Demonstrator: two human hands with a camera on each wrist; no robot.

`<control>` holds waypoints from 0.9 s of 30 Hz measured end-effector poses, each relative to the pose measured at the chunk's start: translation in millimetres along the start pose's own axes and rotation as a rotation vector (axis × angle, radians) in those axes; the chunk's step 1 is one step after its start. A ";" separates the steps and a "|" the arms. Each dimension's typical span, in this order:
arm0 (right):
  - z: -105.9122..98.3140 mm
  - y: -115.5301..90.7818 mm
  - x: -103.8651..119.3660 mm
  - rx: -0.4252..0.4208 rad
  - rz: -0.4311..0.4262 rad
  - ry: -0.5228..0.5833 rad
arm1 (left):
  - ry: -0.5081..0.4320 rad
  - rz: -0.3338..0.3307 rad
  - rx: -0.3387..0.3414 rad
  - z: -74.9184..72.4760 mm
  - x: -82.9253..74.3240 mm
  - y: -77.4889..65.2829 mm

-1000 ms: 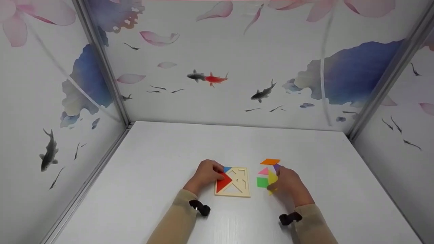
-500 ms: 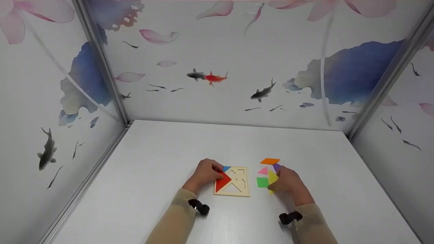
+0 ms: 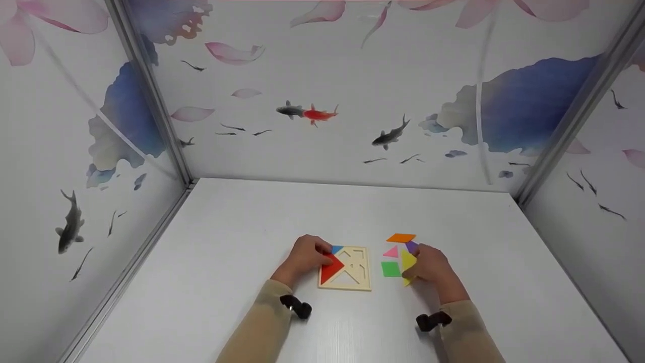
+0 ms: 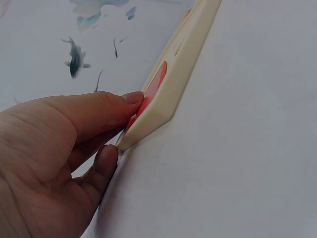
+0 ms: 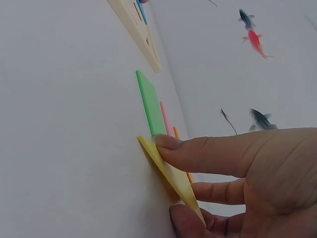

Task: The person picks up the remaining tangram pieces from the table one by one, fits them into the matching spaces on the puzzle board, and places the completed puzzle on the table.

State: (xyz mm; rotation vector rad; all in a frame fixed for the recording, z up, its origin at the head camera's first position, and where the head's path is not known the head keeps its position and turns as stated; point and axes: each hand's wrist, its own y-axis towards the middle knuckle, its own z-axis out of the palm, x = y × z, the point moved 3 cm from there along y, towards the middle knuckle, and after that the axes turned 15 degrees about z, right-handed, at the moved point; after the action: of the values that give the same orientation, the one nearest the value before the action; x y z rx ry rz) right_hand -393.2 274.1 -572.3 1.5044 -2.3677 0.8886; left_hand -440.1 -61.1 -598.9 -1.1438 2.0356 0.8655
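A square wooden tangram board lies on the table with a red triangle and a blue piece in its left part. My left hand grips the board's left side, the thumb on the red triangle; in the left wrist view other fingertips meet the board's edge. My right hand pinches a yellow triangle between thumb and fingers. The right wrist view shows this yellow triangle tilted, with a shadow beneath it. Near it lie a green piece, a pink triangle and a partly hidden purple piece.
An orange parallelogram lies behind the other loose pieces. The white table is enclosed by printed panels at the back and both sides. Several unfilled recesses show in the board's middle and right.
My right hand has drawn the yellow triangle slightly to the right, opening a gap between it and the green piece, and the triangle has tilted. The left hand keeps its place on the board.
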 end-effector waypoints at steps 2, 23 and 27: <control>-1.8 0.8 -0.9 -0.001 -0.007 -0.013 | -0.001 0.003 0.002 0.4 0.3 0.1; -23.6 6.0 -7.1 -0.039 0.033 0.200 | -0.024 -0.006 -0.010 1.7 3.1 1.1; -23.3 4.4 -6.5 -0.063 0.021 0.235 | -0.030 -0.013 -0.013 1.6 3.2 -0.9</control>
State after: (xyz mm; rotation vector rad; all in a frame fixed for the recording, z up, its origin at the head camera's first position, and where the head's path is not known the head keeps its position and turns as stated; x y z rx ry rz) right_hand -397.4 293.9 -558.4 1.2766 -2.2238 0.9305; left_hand -440.3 -61.7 -602.6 -1.1434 1.9993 0.8848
